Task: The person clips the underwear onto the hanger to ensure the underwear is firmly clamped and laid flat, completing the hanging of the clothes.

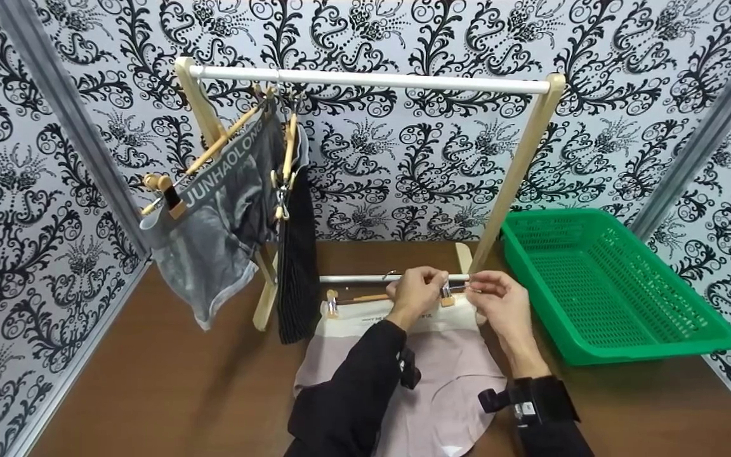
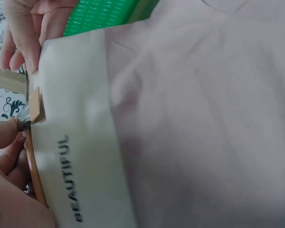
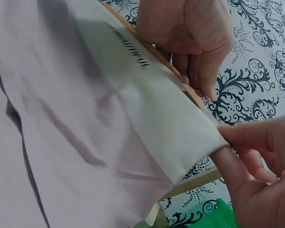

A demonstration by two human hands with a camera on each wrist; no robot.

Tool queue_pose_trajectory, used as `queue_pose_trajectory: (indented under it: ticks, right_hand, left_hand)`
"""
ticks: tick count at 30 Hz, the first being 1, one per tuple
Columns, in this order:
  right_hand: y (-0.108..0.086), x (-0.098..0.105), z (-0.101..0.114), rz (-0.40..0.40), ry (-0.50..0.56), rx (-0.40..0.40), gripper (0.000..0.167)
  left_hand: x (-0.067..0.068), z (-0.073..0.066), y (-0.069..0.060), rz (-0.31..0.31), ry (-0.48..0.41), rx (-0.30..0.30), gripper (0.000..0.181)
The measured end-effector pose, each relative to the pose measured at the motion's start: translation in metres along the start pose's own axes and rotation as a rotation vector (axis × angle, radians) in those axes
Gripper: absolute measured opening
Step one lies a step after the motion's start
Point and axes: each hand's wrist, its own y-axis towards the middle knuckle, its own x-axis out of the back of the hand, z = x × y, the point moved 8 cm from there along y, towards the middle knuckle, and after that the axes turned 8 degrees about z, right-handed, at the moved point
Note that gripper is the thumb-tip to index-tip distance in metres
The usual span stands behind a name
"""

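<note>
Pink underpants point(image 1: 448, 362) with a cream waistband hang from a wooden clip hanger point(image 1: 368, 298) just above the table. My left hand point(image 1: 413, 293) pinches the hanger's right clip point(image 2: 35, 105), whose tan pad lies on the waistband. With thumb and fingers, my right hand point(image 1: 504, 309) pinches the waistband's right corner, as the right wrist view also shows. The hanger's left clip point(image 1: 332, 310) sits on the other end of the waistband. Dark print marks the waistband point(image 3: 168, 118). My left forearm hides part of the underpants.
A wooden rack with a white top rail point(image 1: 365, 78) stands behind. Grey underpants point(image 1: 207, 247) and a dark striped garment point(image 1: 299, 266) hang at its left on clip hangers. To the right, a green plastic basket point(image 1: 651, 350) rests on the brown table point(image 1: 169, 381). Patterned walls surround it.
</note>
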Motion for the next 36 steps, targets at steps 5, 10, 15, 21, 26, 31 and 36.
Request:
queue_pose_trajectory:
  ticks: [5, 10, 15, 21, 26, 31, 36]
  right_hand:
    - [0.001, 0.001, 0.000, -0.011, -0.002, 0.020, 0.033]
    - [0.001, 0.001, 0.000, -0.006, -0.014, 0.034, 0.033]
    - [0.002, 0.001, -0.004, 0.009, -0.067, 0.015, 0.033]
    - [0.002, -0.001, -0.005, 0.032, -0.103, 0.012, 0.034]
    - [0.001, -0.002, 0.003, 0.043, -0.158, 0.079, 0.030]
    - [0.000, -0.010, 0.008, 0.132, -0.325, 0.113, 0.030]
    - [0.000, -0.020, 0.001, 0.263, -0.485, 0.117, 0.033]
  left_hand:
    - [0.000, -0.003, -0.002, 0.018, -0.004, -0.053, 0.019]
    - [-0.003, -0.001, -0.002, 0.067, 0.022, -0.066, 0.025]
    - [-0.006, 0.000, -0.003, 0.095, 0.050, -0.095, 0.027]
    - [-0.011, 0.004, -0.004, 0.116, 0.041, -0.114, 0.025]
    - [-0.012, 0.007, -0.005, 0.138, 0.066, -0.143, 0.022]
    - [-0.013, 0.009, -0.007, 0.165, 0.097, -0.159, 0.024]
    - [-0.013, 0.014, -0.007, 0.183, 0.127, -0.139, 0.026]
